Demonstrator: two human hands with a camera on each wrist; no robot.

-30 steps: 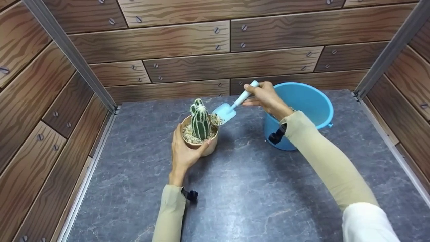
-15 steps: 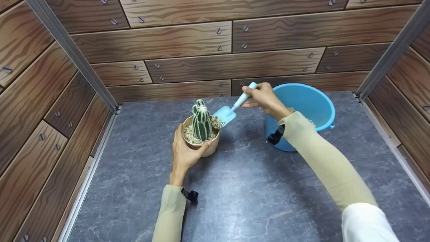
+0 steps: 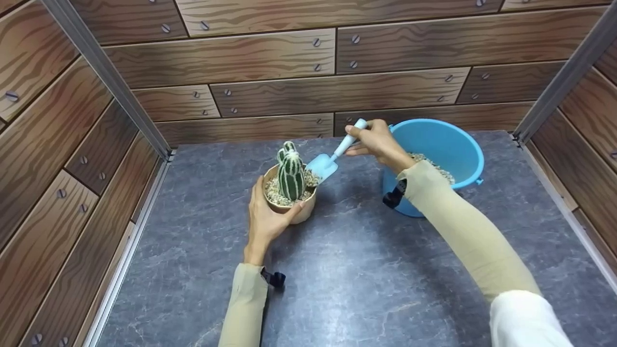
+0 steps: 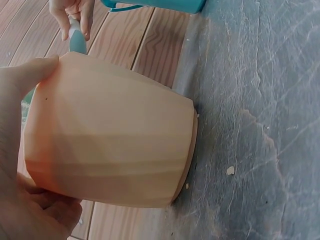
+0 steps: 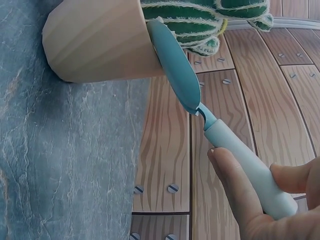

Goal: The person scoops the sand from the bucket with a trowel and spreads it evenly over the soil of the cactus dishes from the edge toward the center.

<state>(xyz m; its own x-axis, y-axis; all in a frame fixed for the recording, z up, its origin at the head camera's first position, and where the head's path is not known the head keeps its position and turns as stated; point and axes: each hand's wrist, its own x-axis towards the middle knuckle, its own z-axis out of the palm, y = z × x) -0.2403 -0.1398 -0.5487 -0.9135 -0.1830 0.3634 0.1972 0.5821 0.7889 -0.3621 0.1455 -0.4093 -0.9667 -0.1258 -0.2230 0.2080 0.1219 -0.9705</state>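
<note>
My left hand (image 3: 269,217) grips a peach-coloured flower pot (image 4: 115,130) by its upper part, thumb and fingers on opposite sides. The pot stands on the grey table. A green cactus with white stripes (image 3: 291,177) rises from pale gravel (image 3: 277,195) inside it. My right hand (image 3: 378,142) pinches the pale handle of a light-blue trowel (image 5: 250,167). The trowel slants down to the left, its blade (image 5: 177,65) at the pot's right rim beside the cactus. Some gravel lies at the blade's tip. In the right wrist view the blade's underside faces the camera.
A blue bucket (image 3: 470,168) with gravel (image 3: 429,164) in it stands behind and right of my right forearm, which hides part of it. Crumbs (image 4: 230,170) lie on the table (image 3: 337,270) near the pot. Wood-patterned walls (image 3: 270,58) enclose the back and sides.
The trowel's blade has tipped a little further toward the pot, and gravel has slid off toward the rim. The left hand keeps its grip on the pot; the view has shifted slightly.
</note>
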